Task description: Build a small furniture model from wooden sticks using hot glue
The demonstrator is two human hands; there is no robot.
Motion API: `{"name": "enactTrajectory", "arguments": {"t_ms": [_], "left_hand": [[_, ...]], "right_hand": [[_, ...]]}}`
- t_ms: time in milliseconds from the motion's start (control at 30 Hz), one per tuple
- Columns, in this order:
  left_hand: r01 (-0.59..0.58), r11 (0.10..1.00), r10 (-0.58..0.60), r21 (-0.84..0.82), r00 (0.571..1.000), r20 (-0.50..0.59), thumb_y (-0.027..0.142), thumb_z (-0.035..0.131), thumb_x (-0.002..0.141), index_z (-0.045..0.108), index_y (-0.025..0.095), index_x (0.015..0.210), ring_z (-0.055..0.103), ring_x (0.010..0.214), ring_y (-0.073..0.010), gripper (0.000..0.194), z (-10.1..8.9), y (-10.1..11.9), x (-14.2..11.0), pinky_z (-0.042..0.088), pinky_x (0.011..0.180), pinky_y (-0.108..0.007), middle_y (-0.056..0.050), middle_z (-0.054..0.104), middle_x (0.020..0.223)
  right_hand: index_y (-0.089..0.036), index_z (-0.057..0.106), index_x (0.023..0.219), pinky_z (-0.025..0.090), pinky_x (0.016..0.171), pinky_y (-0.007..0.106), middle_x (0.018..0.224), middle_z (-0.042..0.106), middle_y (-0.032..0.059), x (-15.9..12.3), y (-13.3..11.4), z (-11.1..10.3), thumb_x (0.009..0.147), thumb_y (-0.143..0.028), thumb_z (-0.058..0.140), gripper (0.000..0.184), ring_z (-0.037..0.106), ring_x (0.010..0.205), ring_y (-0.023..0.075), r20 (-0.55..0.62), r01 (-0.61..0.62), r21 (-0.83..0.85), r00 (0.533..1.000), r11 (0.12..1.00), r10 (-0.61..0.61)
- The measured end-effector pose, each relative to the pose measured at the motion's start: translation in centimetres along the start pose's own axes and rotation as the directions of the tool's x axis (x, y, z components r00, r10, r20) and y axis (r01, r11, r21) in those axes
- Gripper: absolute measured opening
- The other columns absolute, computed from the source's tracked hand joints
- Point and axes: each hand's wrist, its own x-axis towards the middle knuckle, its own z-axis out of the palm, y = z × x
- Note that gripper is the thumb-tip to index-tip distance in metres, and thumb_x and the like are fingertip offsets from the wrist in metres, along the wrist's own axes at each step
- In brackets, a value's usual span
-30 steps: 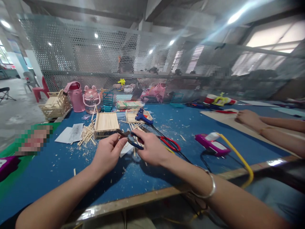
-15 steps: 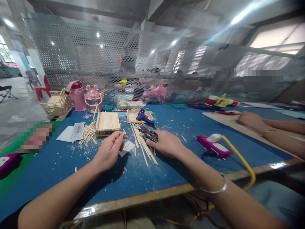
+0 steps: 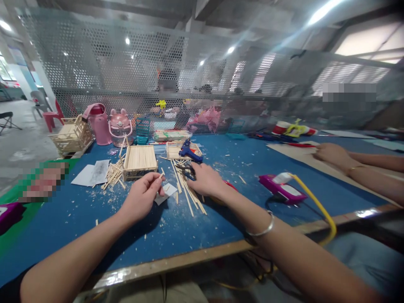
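Note:
My left hand [image 3: 142,194] is closed, pinching a short piece of thin wooden stick [image 3: 162,172] between thumb and fingers. It hovers over a small grey paper square [image 3: 166,194] with bits of stick on it. My right hand [image 3: 206,180] is wrapped round dark-handled pliers [image 3: 187,170], whose jaws point left above a spread of loose wooden sticks [image 3: 186,189]. Just behind the pliers lies a blue glue gun [image 3: 190,151]. A small stick-built frame with a slatted panel [image 3: 140,158] stands beyond my left hand.
A pink flask [image 3: 98,125] and a clear bottle with pink lid [image 3: 120,128] stand at the back left. On the right lies a purple device [image 3: 280,189] with a yellow cable. A co-worker's hands [image 3: 334,155] rest over brown board. A perforated metal screen [image 3: 126,75] borders the table.
My right hand has moved left and slightly away from me with the pliers, uncovering something red behind the wrist. My left hand keeps its pinch on the stick piece.

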Motion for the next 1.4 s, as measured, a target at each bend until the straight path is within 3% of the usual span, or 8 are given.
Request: {"name": "enactTrajectory", "arguments": {"t_ms": [200, 333, 400, 533, 700, 833, 1033, 1400], "left_hand": [[0.020, 0.999, -0.020, 0.041, 1.000, -0.007, 0.038, 0.044, 0.083, 0.056, 0.017, 0.087, 0.039, 0.046, -0.0074, 0.024, 0.0, 0.1, 0.0, 0.028, 0.045, -0.021, 0.001, 0.055, 0.060], [-0.008, 0.998, 0.010, 0.070, 1.000, -0.023, 0.037, 0.042, 0.084, 0.055, 0.018, 0.090, 0.039, 0.047, -0.0078, 0.024, -0.3, -0.2, 0.3, 0.029, 0.046, -0.021, 0.001, 0.056, 0.061], [-0.017, 0.996, 0.020, 0.082, 0.999, -0.033, 0.037, 0.042, 0.084, 0.055, 0.017, 0.089, 0.041, 0.048, -0.0083, 0.024, -0.4, -0.4, 0.4, 0.030, 0.047, -0.021, 0.001, 0.056, 0.061], [-0.028, 0.996, 0.033, 0.087, 0.998, -0.050, 0.036, 0.042, 0.084, 0.056, 0.016, 0.087, 0.042, 0.048, -0.0082, 0.025, -0.5, -0.7, 0.5, 0.030, 0.047, -0.021, 0.001, 0.055, 0.059], [-0.072, 0.997, 0.073, 0.036, 0.996, -0.057, 0.037, 0.041, 0.084, 0.054, 0.016, 0.086, 0.039, 0.046, -0.0070, 0.025, -0.6, -0.8, 0.5, 0.030, 0.047, -0.020, 0.002, 0.055, 0.059], [-0.082, 0.996, 0.085, 0.046, 0.994, -0.062, 0.036, 0.042, 0.083, 0.055, 0.016, 0.085, 0.041, 0.048, -0.0077, 0.024, -0.7, -0.8, 0.6, 0.030, 0.047, -0.020, 0.002, 0.055, 0.059], [-0.032, 0.997, 0.033, 0.067, 0.999, -0.015, 0.035, 0.041, 0.083, 0.056, 0.016, 0.082, 0.040, 0.046, -0.0075, 0.023, -0.5, -0.2, 0.3, 0.029, 0.047, -0.021, 0.002, 0.055, 0.059], [-0.019, 0.998, 0.018, 0.064, 1.000, 0.009, 0.034, 0.040, 0.084, 0.055, 0.017, 0.085, 0.039, 0.047, -0.0075, 0.022, -0.4, -0.2, 0.3, 0.028, 0.048, -0.022, 0.002, 0.054, 0.058]], "right_hand": [[-0.018, 0.039, 0.128, 0.038, 0.082, 0.044, 0.122, 0.047, 0.0173, 0.1, -1.5, -0.2, 0.067, -0.067, 0.045, 0.079, 0.044, 0.111, 0.0348, 0.039, 0.033, 0.044, 0.999, 0.998, -0.035], [-0.013, 0.055, 0.105, 0.039, 0.072, 0.032, 0.103, 0.059, 0.0154, -0.7, 1.3, -1.8, 0.082, -0.036, 0.037, 0.037, 0.055, 0.093, 0.0259, -0.022, -0.010, 0.014, 1.000, 1.000, 0.011], [-0.014, 0.058, 0.092, 0.038, 0.064, 0.030, 0.091, 0.063, 0.0143, -1.3, 3.1, -2.4, 0.077, -0.024, 0.043, 0.024, 0.058, 0.083, 0.0253, 0.141, -0.082, -0.082, 0.986, 0.993, 0.093], [-0.015, 0.056, 0.097, 0.037, 0.062, 0.026, 0.094, 0.063, 0.0101, -2.5, 5.2, -2.8, 0.069, -0.018, 0.052, 0.029, 0.058, 0.082, 0.0221, 0.297, 0.007, -0.063, 0.955, 0.998, 0.012], [-0.015, 0.053, 0.111, 0.039, 0.069, 0.026, 0.101, 0.060, 0.0120, -2.5, 5.7, -2.4, 0.067, -0.023, 0.058, 0.045, 0.056, 0.089, 0.0231, 0.204, 0.036, -0.100, 0.979, 0.994, -0.015], [-0.018, 0.063, 0.095, 0.038, 0.070, 0.026, 0.095, 0.061, 0.0100, -2.0, 5.2, -1.8, 0.080, -0.032, 0.046, 0.027, 0.056, 0.087, 0.0207, 0.133, 0.188, -0.132, 0.976, 0.973, -0.171], [-0.018, 0.064, 0.081, 0.037, 0.064, 0.026, 0.087, 0.065, 0.0101, -3.7, 3.2, -2.6, 0.084, -0.035, 0.038, 0.032, 0.058, 0.081, 0.0209, 0.075, 0.195, -0.184, 0.980, 0.963, -0.184], [-0.013, 0.051, 0.112, 0.040, 0.067, 0.028, 0.105, 0.062, 0.0142, -2.3, 3.9, -1.8, 0.073, -0.032, 0.053, 0.043, 0.058, 0.092, 0.0264, 0.212, -0.071, -0.135, 0.972, 0.988, 0.099]]}}
